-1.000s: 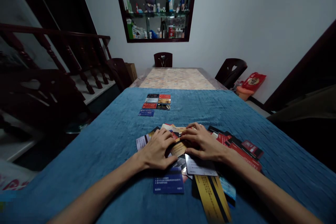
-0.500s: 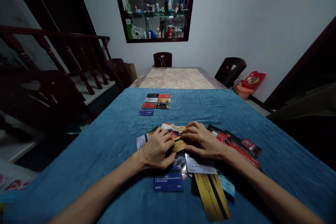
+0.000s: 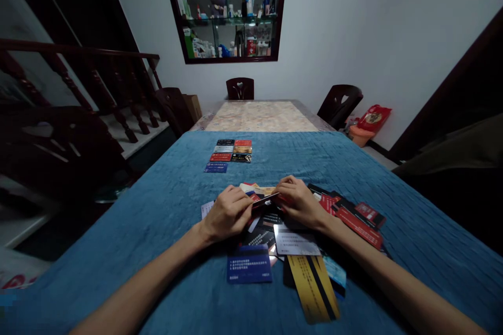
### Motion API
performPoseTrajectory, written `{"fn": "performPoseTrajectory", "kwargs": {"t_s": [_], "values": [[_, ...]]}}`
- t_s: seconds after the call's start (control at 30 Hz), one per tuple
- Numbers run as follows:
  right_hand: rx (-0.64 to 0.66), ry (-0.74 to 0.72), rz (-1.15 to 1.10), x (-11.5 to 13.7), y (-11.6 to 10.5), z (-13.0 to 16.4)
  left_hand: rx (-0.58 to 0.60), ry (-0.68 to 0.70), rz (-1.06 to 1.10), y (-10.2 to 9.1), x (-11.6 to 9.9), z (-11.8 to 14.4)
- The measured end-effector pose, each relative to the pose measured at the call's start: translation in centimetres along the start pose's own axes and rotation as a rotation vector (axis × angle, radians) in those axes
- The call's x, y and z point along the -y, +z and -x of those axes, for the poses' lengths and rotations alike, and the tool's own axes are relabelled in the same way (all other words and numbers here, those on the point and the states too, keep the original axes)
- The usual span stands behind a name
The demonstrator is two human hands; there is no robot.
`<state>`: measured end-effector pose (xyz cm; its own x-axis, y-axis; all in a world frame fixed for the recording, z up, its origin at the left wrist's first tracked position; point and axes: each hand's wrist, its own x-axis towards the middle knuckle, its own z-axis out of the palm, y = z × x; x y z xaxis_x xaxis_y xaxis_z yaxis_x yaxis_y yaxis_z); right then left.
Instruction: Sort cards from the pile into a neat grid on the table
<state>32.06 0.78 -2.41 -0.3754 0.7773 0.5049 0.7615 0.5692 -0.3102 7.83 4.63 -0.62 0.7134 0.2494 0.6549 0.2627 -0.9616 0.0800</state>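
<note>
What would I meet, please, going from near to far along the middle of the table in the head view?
Blue card → left hand and right hand, level, over the loose card pile → neat card grid → bare tabletop → far chair.

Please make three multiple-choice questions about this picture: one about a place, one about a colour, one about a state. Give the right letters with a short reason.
1. Where do the neatly arranged cards lie?
A. beyond the loose pile, farther up the cloth
B. on the chair seat
C. under the person's left arm

2. What colour is the cloth that covers the table?
A. red
B. blue
C. white

3. How is the card between the two hands?
A. flat under the pile
B. lifted at an angle, held by both hands
C. folded in half

Answers: 1 A, the rows sit past the loose pile. 2 B, the cloth is blue all over. 3 B, the left hand and right hand grip its ends above the pile.
</note>
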Motion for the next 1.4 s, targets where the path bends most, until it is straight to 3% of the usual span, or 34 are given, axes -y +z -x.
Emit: {"fn": "performPoseTrajectory", "kwargs": {"t_s": [0.17,0.43,0.6,0.73,0.9,1.07,1.2,1.4], "values": [[-0.112,0.113,-0.118,0.1,0.0,-0.1,-0.058,-0.131,0.095,0.3,0.6,0.2],[-0.243,0.149,-0.249,0.7,0.1,-0.4,0.000,-0.226,0.175,0.4,0.9,0.3],[-0.293,0.087,-0.221,1.3,-0.2,-0.7,0.031,-0.222,0.179,0.7,0.9,0.3],[-0.339,-0.009,-0.121,2.0,-0.5,-1.0,-0.028,-0.223,0.210,0.6,0.8,0.2],[-0.344,-0.126,0.021,2.5,-0.6,-1.1,-0.151,-0.281,0.292,-0.3,0.1,-0.3],[-0.316,-0.203,0.084,3.2,-0.7,-1.2,-0.185,-0.253,0.346,-0.6,-0.7,-0.6],[-0.294,-0.195,0.090,3.5,-0.6,-1.3,-0.221,-0.200,0.370,-0.3,-0.8,-0.7],[-0.223,-0.092,0.035,3.2,-0.1,-0.8,-0.276,-0.288,0.365,-0.3,-0.7,-0.7]]}}
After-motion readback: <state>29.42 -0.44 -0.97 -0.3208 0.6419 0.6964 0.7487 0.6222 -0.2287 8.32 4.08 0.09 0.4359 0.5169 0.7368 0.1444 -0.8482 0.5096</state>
